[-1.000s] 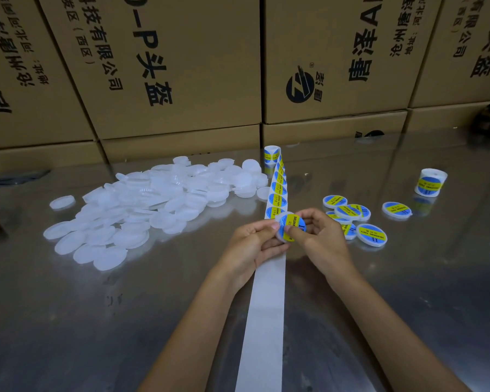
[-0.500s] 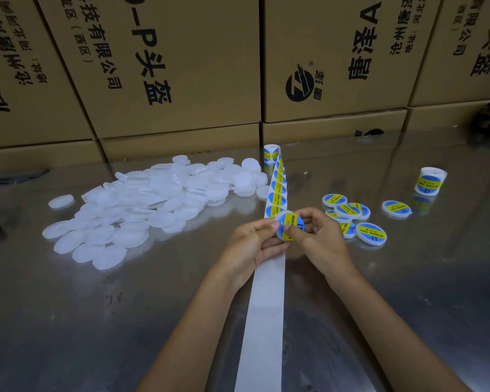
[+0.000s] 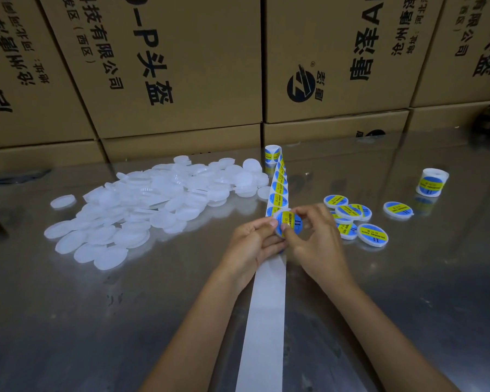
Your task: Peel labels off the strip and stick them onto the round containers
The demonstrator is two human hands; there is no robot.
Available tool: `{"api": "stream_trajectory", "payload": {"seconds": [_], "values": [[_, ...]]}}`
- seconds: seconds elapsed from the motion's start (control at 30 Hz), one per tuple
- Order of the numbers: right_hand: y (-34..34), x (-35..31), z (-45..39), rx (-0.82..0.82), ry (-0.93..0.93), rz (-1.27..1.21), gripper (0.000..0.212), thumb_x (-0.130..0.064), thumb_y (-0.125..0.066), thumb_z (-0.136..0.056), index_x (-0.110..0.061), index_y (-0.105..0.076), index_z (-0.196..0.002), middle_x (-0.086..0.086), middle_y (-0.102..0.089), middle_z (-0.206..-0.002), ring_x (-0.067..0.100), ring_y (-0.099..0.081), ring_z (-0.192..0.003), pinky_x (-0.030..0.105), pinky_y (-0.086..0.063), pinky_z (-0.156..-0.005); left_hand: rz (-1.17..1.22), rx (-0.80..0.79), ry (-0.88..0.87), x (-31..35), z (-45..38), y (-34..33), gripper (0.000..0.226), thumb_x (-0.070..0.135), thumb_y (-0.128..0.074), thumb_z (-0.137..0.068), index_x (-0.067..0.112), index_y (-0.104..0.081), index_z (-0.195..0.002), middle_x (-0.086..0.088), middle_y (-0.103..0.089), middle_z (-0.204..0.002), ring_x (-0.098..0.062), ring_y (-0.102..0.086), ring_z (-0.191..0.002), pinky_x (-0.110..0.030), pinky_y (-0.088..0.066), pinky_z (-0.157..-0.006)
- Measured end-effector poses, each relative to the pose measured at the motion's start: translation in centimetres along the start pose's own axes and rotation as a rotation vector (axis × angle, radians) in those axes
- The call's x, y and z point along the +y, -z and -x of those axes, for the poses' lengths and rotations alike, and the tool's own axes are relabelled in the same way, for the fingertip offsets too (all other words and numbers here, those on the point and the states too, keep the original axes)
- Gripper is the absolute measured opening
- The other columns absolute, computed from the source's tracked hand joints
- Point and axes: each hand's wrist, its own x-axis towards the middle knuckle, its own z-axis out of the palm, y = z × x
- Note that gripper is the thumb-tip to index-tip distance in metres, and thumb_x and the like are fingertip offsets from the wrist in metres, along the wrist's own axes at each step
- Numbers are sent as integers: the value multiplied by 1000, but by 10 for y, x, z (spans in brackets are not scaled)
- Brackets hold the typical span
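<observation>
Brown boxes point(image 3: 181, 66) printed with black characters stand stacked along the far edge of the shiny table point(image 3: 68, 321). Both forearms reach in from the bottom edge and meet near the middle of the table, just above the strip point(image 3: 266, 321). The left hand point(image 3: 249, 244) is curled with its palm turned inward, thumb on top and fingers underneath, gripping the left rim of a container point(image 3: 289, 223). The right hand point(image 3: 320, 244) comes from the other side with its back toward the camera; its thumb presses on the container's face while its bent fingers close around the far rim. So both hands are closed on this one container, held tilted above the strip.

The container is a flat white disc, its face covered by a round blue label with a yellow band and dark print.

The strip runs as a bare white band from the bottom edge to the hands; beyond them it carries a row of blue-and-yellow labels point(image 3: 279, 190) up to a small roll point(image 3: 272, 154) standing near the boxes. To the left lies a wide heap of plain white lids point(image 3: 153, 202). To the right, near the right hand, sits a small cluster of labelled containers point(image 3: 359, 222), some overlapping. A second roll point(image 3: 432, 182) stands well apart at the far right.
</observation>
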Motion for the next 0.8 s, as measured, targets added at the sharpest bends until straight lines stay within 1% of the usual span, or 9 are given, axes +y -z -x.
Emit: {"api": "stream_trajectory", "payload": {"seconds": [0.07,0.13,0.2,0.27,0.33,0.47,0.57,0.67,0.8], "values": [[2,4,-2,13,-42,-26,66,-20,-82,-76,-24,-51,-133,-5,-50,-112,3,-48,-96,20,-45,-83,88,17,26,2,0,0,29,6,-49,-103,-9,-59,-125,-27,-69,-117,-31,-72,-103,-35,-59,-90],[4,8,-3,17,-140,-56,83,-37,-84,-72,-34,-38,-142,-12,-46,-109,2,-47,-96,14,-40,-77,177,14,46,4,2,0,30,4,-48,-103,-11,-56,-128,-28,-67,-120,-32,-70,-107,-36,-59,-91],[3,10,-1,-11,-164,-49,67,-55,-78,-71,-38,-46,-127,-19,-49,-101,1,-50,-93,15,-39,-73,256,13,62,6,3,-3,31,3,-48,-102,-11,-55,-129,-29,-67,-121,-30,-72,-105,-34,-61,-86],[0,11,0,-51,-129,12,42,-64,-71,-73,-36,-55,-100,-16,-56,-91,1,-52,-85,18,-38,-68,321,17,85,7,4,-7,32,3,-48,-102,-12,-54,-129,-28,-67,-120,-28,-72,-102,-33,-61,-84],[-1,12,-1,-83,-91,64,40,-67,-63,-78,-28,-60,-83,-7,-56,-76,6,-51,-70,22,-36,-61,335,-6,109,8,5,-8,33,7,-48,-102,-10,-57,-128,-26,-68,-121,-28,-70,-109,-34,-59,-90],[3,12,1,-65,-88,98,49,-64,-50,-90,-22,-48,-64,-8,-50,-59,10,-46,-57,27,-33,-52,281,-42,132,9,5,-8,33,10,-47,-102,-7,-59,-127,-24,-68,-123,-31,-66,-117,-36,-55,-97],[5,9,0,-60,-70,107,54,-58,-41,-95,-15,-43,-62,-4,-41,-51,12,-41,-53,29,-31,-49,221,-73,93,8,6,-5,30,7,-52,-99,-8,-61,-124,-24,-69,-120,-30,-71,-107,-36,-60,-88],[4,6,1,-105,-3,88,43,-39,-47,-101,-23,-38,-62,-7,-40,-52,10,-41,-54,25,-25,-51,-27,-64,-8,6,7,1,20,-2,-62,-93,-5,-64,-113,-22,-71,-112,-28,-71,-95,-34,-61,-79],[2,7,4,-161,14,37,41,-31,-46,-103,-28,-39,-63,-12,-48,-56,10,-43,-56,23,-27,-53,-243,-66,-115,6,8,5,50,-12,-69,-85,15,-61,-127,-11,-74,-108,-22,-72,-89,-32,-62,-68]]}}
